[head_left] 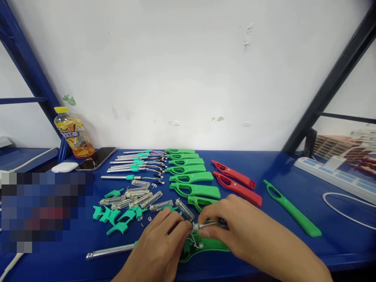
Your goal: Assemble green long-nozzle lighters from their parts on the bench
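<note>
My left hand [160,243] is closed on the front end of a green lighter shell half [216,244] lying on the blue table. From under that hand a silver metal tube [113,251] sticks out to the left. White wires with a small connector [199,246] lie over the open shell. My right hand [227,223] pinches a clear plastic fuel tank [205,224] just above the shell, its valve end towards my left fingers. Behind the hands lie several loose clear fuel tanks [152,199] and teal triggers [118,228]. My left fingertips are partly hidden.
Green shell halves [195,190] and wired metal tubes [117,177] lie in rows at the back. Two red shells [239,188] and another green shell [296,213] lie right. A phone [96,158], drink bottle [73,133] and power strip [337,178] stand near the edges.
</note>
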Demonstrator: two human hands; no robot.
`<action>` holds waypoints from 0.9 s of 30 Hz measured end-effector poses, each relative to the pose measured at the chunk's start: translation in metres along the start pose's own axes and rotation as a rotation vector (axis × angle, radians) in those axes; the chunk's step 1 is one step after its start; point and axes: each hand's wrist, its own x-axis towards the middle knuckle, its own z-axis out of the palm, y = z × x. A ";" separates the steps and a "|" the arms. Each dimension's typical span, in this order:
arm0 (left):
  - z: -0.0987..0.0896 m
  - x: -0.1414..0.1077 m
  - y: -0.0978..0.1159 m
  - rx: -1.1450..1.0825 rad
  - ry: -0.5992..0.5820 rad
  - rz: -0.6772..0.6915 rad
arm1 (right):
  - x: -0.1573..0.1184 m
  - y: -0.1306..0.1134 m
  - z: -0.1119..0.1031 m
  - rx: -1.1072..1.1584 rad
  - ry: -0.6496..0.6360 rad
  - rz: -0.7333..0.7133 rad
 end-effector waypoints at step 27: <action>0.001 0.006 0.000 -0.038 0.124 0.010 | 0.003 0.000 0.000 -0.034 -0.012 0.009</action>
